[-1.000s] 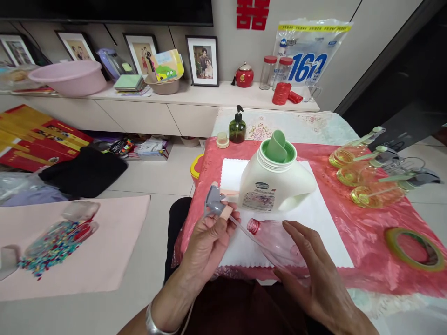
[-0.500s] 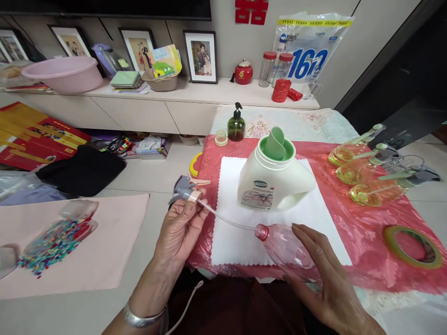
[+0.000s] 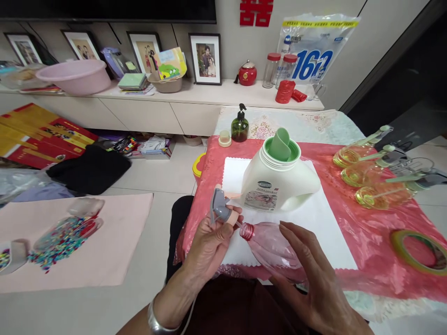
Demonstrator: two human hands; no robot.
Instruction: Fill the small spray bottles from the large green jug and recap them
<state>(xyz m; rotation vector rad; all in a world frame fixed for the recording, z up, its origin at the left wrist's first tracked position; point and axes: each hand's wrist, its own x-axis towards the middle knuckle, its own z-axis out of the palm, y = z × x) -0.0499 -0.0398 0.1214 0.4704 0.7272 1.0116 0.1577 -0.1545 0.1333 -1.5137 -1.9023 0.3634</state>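
My left hand (image 3: 209,244) grips a grey spray-trigger head (image 3: 220,210) with a pink collar, held just left of the neck of a clear pink plastic bottle (image 3: 270,246). The head's thin tube runs into the bottle's red-rimmed mouth. My right hand (image 3: 310,274) wraps around the bottle's body, which lies tilted over the white cloth (image 3: 314,223). A white detergent jug (image 3: 279,179) with a green spout stands on the cloth just behind.
Three amber spray bottles (image 3: 370,177) lie at the right on the red tablecloth (image 3: 377,242), with a roll of tape (image 3: 417,244) nearer. A green pump bottle (image 3: 240,125) stands at the back. A pink mat (image 3: 87,246) with coloured beads lies on the floor at left.
My left hand had pulled the trigger head out to the left, baring its tube. It has now pushed it back, so the head sits close to the bottle's mouth.
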